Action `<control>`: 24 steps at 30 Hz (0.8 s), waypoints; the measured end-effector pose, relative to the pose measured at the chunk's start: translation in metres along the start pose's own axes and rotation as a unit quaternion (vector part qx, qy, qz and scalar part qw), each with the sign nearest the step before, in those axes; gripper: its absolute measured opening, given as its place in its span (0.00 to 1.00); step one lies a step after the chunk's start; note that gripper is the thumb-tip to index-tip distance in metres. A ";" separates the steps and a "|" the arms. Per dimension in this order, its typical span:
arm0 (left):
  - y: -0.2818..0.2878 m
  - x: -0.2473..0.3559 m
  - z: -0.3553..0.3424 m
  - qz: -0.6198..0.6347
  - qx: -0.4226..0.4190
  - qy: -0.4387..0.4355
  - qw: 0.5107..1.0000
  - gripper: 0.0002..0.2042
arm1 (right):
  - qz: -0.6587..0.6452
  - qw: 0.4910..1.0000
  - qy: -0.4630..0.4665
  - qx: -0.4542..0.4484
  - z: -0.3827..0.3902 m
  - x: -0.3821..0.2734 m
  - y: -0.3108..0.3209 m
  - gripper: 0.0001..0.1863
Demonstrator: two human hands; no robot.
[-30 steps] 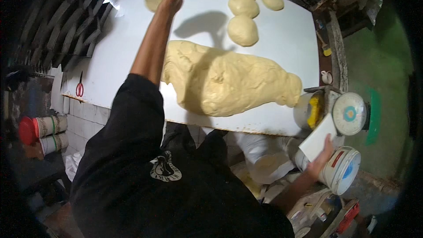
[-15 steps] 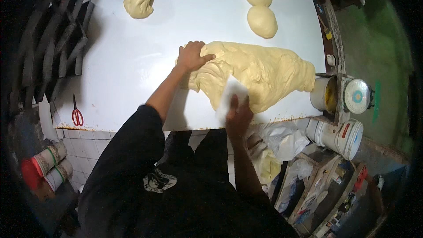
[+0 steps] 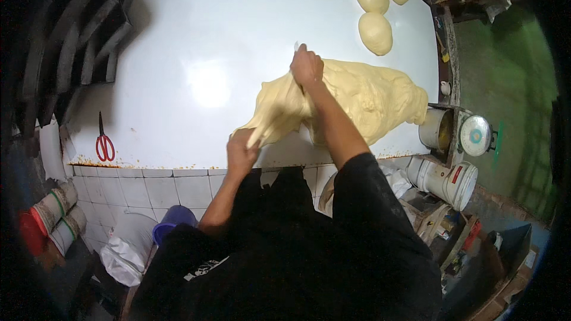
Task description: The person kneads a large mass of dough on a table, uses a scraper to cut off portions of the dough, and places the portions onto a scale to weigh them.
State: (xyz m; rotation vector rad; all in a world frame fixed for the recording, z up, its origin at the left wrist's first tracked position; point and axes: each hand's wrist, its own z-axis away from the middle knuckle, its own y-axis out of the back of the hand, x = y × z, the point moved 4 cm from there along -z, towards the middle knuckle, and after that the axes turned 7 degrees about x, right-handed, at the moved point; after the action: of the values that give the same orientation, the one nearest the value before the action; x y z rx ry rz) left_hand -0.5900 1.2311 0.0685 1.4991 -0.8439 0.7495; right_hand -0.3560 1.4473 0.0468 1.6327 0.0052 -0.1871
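A large pale-yellow dough mass lies near the front of the white table, with one flap stretched leftward and down. My left hand is closed on that flap at the front left, pulling it out in thin folds. My right hand grips a white scraper, mostly hidden by the fingers, at the dough's upper left. Several smooth dough balls sit beyond the mass at the back right.
The white table bears red-handled scissors and dark stacked metal moulds. At right stand a metal pot, a round scale and white buckets; a purple bucket stands below the front edge.
My left hand has pulled the dough toward the front edge. My right hand with the scraper has moved up across the dough. The loose piece at back left is out of view.
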 end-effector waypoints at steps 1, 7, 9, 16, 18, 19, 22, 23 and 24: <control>0.011 -0.019 0.005 0.063 0.011 0.073 0.995 0.13 | -0.022 0.999 -0.022 0.004 -0.013 0.010 0.003 0.12; 0.071 -0.071 -0.010 0.145 0.064 0.240 0.958 0.12 | -0.152 0.972 -0.052 0.170 0.131 -0.017 0.074 0.14; 0.077 -0.072 -0.015 0.160 0.070 0.246 0.953 0.12 | -0.093 0.968 -0.014 0.233 0.221 -0.002 0.036 0.18; 0.078 -0.087 0.021 0.176 0.120 0.299 0.930 0.11 | -0.054 0.995 -0.051 0.068 0.059 -0.024 -0.010 0.12; 0.075 -0.073 0.019 0.194 0.173 0.348 0.901 0.10 | -0.047 0.995 -0.019 0.088 -0.008 -0.026 -0.007 0.11; 0.072 -0.062 0.015 0.196 0.169 0.334 0.906 0.10 | -0.028 0.996 -0.028 0.077 -0.041 -0.012 -0.004 0.11; 0.067 -0.037 0.003 0.213 0.125 0.250 0.936 0.36 | -0.093 0.984 -0.112 0.098 -0.108 0.010 0.035 0.12; 0.056 -0.024 -0.004 0.174 0.102 0.183 0.962 0.45 | -0.128 0.977 -0.129 0.114 -0.110 0.010 0.053 0.16; 0.036 -0.007 -0.011 0.135 0.077 0.117 0.981 0.55 | -0.132 0.976 -0.128 0.118 -0.103 0.009 0.072 0.16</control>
State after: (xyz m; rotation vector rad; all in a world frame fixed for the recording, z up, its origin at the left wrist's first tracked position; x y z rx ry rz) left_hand -0.6247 1.2414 0.0825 1.4108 -0.8326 1.1916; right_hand -0.3265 1.5432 0.1234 1.8299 0.0028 -0.6230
